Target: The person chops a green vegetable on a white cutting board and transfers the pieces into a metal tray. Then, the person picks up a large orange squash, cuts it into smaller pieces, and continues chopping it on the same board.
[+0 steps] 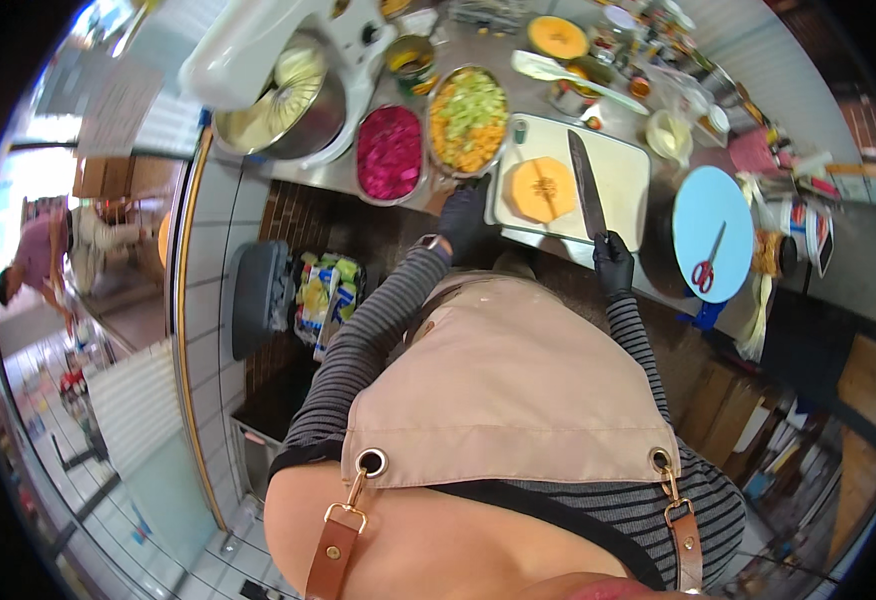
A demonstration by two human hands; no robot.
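Observation:
My right hand (615, 264), in a black glove, grips a large kitchen knife (586, 180); its dark blade lies over the white cutting board (621, 169). Left of the blade, a peeled orange melon piece (534, 196) rests on the board, its cut face and seedy centre upward. My left hand (464, 214), also gloved in black, is at the counter edge, just below an oval container of diced orange and green melon (470, 112). Its fingers are close to the container's rim; whether they grip it is unclear. Beside that stands a container of magenta fruit pieces (390, 154).
A stand mixer (246, 56) with a steel bowl (329, 112) stands at the left. Red scissors (706, 270) lie on a round light-blue board (715, 210) at the right. Behind are a cut melon (558, 37) and a white spatula (573, 79). Beyond glass, a person (40, 244) bends.

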